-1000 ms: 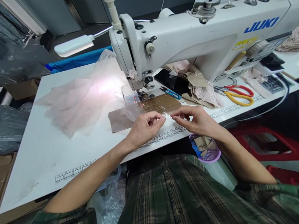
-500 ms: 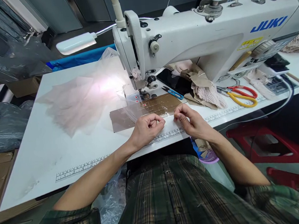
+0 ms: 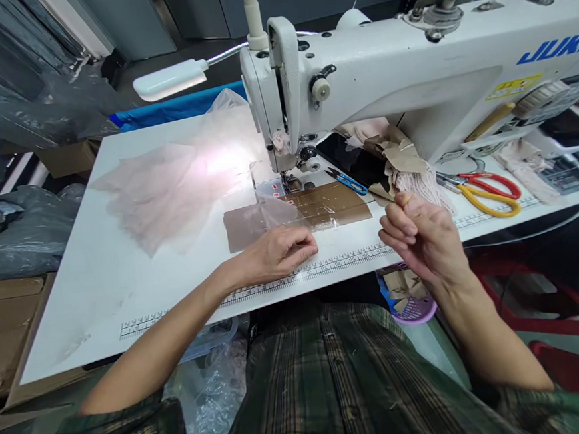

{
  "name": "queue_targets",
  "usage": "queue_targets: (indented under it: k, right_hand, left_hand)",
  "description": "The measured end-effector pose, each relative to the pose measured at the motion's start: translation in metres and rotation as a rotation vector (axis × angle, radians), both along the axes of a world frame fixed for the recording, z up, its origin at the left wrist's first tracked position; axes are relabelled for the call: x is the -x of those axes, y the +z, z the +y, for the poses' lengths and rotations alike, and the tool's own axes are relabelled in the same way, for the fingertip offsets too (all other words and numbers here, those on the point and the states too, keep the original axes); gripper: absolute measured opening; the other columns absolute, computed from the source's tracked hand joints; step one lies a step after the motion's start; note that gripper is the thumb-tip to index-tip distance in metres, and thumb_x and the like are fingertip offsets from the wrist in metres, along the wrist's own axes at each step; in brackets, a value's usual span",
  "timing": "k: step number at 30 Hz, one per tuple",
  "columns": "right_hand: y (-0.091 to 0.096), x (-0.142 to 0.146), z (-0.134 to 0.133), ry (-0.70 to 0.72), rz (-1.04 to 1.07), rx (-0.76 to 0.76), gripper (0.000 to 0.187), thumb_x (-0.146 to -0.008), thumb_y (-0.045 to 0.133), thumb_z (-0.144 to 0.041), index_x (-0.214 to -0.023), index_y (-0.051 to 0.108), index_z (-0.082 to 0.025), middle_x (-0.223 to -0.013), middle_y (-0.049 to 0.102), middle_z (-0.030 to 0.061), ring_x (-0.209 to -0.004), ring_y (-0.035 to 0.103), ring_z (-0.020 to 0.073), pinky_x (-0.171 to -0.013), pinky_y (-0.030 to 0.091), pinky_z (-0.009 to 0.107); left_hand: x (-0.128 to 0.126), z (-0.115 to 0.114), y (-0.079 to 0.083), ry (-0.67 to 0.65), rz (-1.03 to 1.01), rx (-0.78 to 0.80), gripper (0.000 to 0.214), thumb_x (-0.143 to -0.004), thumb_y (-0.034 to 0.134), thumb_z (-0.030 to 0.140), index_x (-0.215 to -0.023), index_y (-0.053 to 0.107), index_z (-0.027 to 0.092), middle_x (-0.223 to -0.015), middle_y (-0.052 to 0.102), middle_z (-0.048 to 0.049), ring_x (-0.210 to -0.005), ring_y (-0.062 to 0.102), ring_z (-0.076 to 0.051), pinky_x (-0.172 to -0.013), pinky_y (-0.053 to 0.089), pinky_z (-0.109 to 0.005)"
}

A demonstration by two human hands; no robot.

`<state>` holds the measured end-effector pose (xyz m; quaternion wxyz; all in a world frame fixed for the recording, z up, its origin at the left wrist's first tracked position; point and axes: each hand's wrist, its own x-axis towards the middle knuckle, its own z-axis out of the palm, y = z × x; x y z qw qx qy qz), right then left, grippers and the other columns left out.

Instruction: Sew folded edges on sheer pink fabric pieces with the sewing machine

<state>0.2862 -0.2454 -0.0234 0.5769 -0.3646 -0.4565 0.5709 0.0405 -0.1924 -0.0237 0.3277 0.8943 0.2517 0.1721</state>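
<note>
My left hand [image 3: 277,253] rests on the white sewing table [image 3: 99,285] with its fingers curled and pinched at the near edge of a clear plastic sheet [image 3: 294,213] that lies over a brown panel. My right hand [image 3: 421,237] hovers above the table's front edge, away from the sheet, fingers curled with the thumb up; nothing can be made out in it. The white sewing machine [image 3: 409,80] stands behind, its needle just beyond the sheet.
Pale pink sheer fabric [image 3: 167,186] is spread at the left under a lamp [image 3: 168,79]. Blue thread snips [image 3: 347,181], red and yellow scissors [image 3: 488,191] and fabric scraps [image 3: 406,168] lie right of the needle. A purple basket [image 3: 408,294] hangs below the table edge.
My right hand has let go of the sheet and lifted away to the right. My left hand stays at the sheet's edge. The view has shifted slightly to the left.
</note>
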Motion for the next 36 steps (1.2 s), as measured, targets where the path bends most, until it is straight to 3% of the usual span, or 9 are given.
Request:
queue_targets:
  k: [4,7,9,13,17,21,25,30,36]
  right_hand:
    - [-0.005,0.008,-0.011,0.004,-0.853,-0.222,0.014,-0.097,0.047,-0.034,-0.094,0.051,-0.021,-0.079,0.054,0.0035,-0.063,0.047,0.0162,-0.055,0.035,0.027]
    - [-0.01,0.021,-0.008,0.221,-1.187,-0.337,0.016,-0.095,0.047,-0.029,-0.101,0.057,-0.018,-0.076,0.058,0.0036,-0.062,0.05,0.0172,-0.058,0.034,0.029]
    - [-0.013,0.029,-0.003,0.367,-1.154,-0.267,0.018,-0.092,0.047,-0.024,-0.099,0.062,-0.019,-0.062,0.051,-0.0024,-0.052,0.043,0.0138,-0.054,0.031,0.026]
    - [-0.007,0.028,-0.005,0.473,-0.739,-0.01,0.023,-0.086,0.045,-0.019,-0.077,0.066,-0.017,-0.052,0.045,-0.0045,-0.045,0.033,0.0096,-0.045,0.025,0.022]
    - [0.018,-0.002,-0.03,0.828,-0.52,-0.117,0.031,-0.086,0.049,-0.012,-0.067,0.071,-0.021,-0.053,0.056,-0.0009,-0.05,0.048,0.0108,-0.048,0.037,0.02]
    - [0.026,-0.026,-0.045,1.135,-0.64,-0.234,0.025,-0.089,0.061,-0.02,-0.111,0.072,-0.023,-0.078,0.07,0.0051,-0.071,0.065,0.016,-0.069,0.052,0.025]
    - [0.008,-0.027,-0.041,0.77,-0.91,-0.28,0.028,-0.091,0.064,-0.03,-0.117,0.068,-0.022,-0.131,0.058,0.0132,-0.114,0.059,0.0271,-0.094,0.051,0.038]
    - [0.001,-0.003,-0.019,0.6,-0.979,-0.264,0.019,-0.098,0.052,-0.033,-0.099,0.068,-0.022,-0.094,0.068,0.0052,-0.08,0.065,0.0188,-0.071,0.051,0.03]
    - [-0.024,0.053,-0.007,0.283,-1.205,-0.614,0.028,-0.098,0.05,-0.035,-0.116,0.061,-0.016,-0.107,0.061,0.0134,-0.086,0.061,0.024,-0.068,0.048,0.033]
  left_hand:
    - [0.006,0.004,-0.005,-0.037,0.019,-0.001,0.021,-0.097,0.046,0.025,-0.086,0.061,0.015,-0.072,0.064,-0.001,-0.065,0.054,-0.011,-0.073,0.043,-0.027]
    - [0.004,0.003,-0.01,0.002,-0.008,0.004,0.019,-0.095,0.05,0.026,-0.085,0.063,0.016,-0.076,0.067,-0.0014,-0.07,0.056,-0.012,-0.079,0.042,-0.029]
    - [0.005,0.004,-0.015,0.013,-0.022,0.017,0.02,-0.094,0.052,0.027,-0.084,0.064,0.016,-0.077,0.069,-0.0016,-0.072,0.058,-0.012,-0.083,0.041,-0.031]
    - [0.011,0.01,-0.024,-0.005,-0.064,0.037,0.018,-0.093,0.055,0.025,-0.082,0.066,0.017,-0.077,0.07,-0.0011,-0.07,0.059,-0.012,-0.093,0.039,-0.036]
    - [0.018,0.018,-0.026,0.036,-0.143,0.04,0.012,-0.09,0.062,0.027,-0.083,0.068,0.018,-0.078,0.071,-0.0006,-0.074,0.063,-0.012,-0.099,0.042,-0.04]
    - [0.019,0.021,-0.015,0.056,-0.307,-0.026,0.028,-0.084,0.069,0.039,-0.105,0.068,0.022,-0.116,0.066,-0.0071,-0.111,0.06,-0.019,-0.099,0.049,-0.043]
    - [0.026,0.024,-0.001,0.313,-0.426,-0.187,0.023,-0.091,0.061,0.038,-0.105,0.069,0.022,-0.113,0.066,-0.007,-0.109,0.061,-0.018,-0.097,0.051,-0.042]
    - [0.043,0.022,0.008,0.446,-0.355,-0.285,0.02,-0.092,0.059,0.035,-0.099,0.07,0.019,-0.099,0.069,-0.0056,-0.093,0.065,-0.015,-0.081,0.054,-0.031]
    - [0.056,0.015,-0.009,0.394,-0.08,-0.271,0.027,-0.094,0.055,0.037,-0.108,0.066,0.017,-0.103,0.067,-0.0075,-0.088,0.063,-0.015,-0.072,0.052,-0.027]
